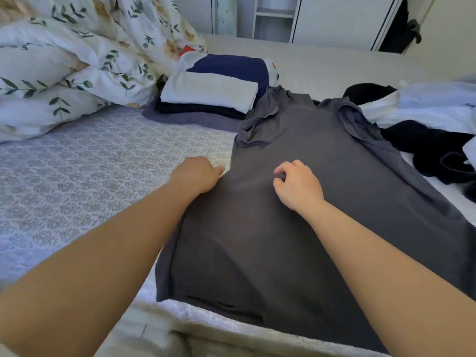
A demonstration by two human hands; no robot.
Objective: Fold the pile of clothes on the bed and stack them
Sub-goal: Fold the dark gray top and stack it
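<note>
A dark grey shirt (304,228) lies flat on the bed, hem toward me and sleeves folded in at the far end. My left hand (198,176) is at the shirt's left edge about halfway up, its fingers curled round the edge. My right hand (296,184) sits on the middle of the shirt, fingers curled, with thumb and forefinger pinching the cloth. A stack of folded clothes (211,91), white and navy on top of darker pieces, stands beyond the shirt to the left. Unfolded clothes, light blue (432,106) and black (432,150), lie in a heap at the right.
A bunched floral duvet (72,65) fills the back left. The patterned bed sheet (98,171) lies bare to the left of the shirt. The near edge of the mattress (211,328) runs under my arms. White wardrobes (334,16) stand behind the bed.
</note>
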